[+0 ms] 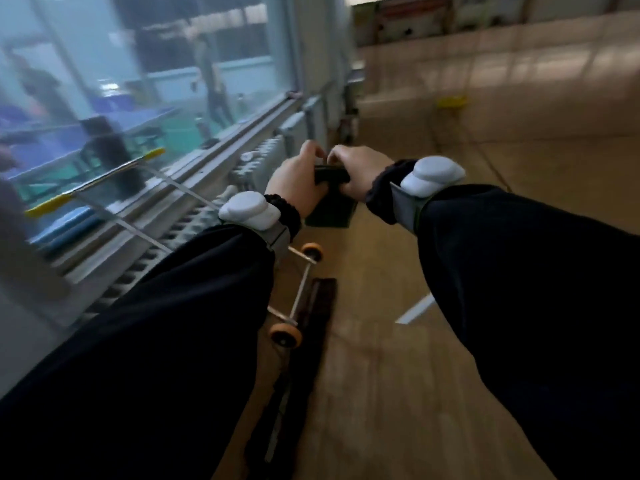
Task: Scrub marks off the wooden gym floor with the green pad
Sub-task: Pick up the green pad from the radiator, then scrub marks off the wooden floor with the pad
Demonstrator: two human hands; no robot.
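Both hands, left hand [294, 181] and right hand [360, 171], side by side on the handle [330, 174]; pad [330, 211] below, radiators [256, 161] left.

**Green pad held up over the gym floor**

The green pad [330, 211] is a dark green rectangular block with a black handle [330, 174] on top. It's up in the air rather than on the boards, tilted a bit, roughly mid-frame. Most of its top is hidden, only the lower face and edge show, and it's kinda blurry. The wooden gym floor [398, 393] is glossy tan planks with faint seams, running away from the camera, with a short white line mark [414, 309] on it to the right.
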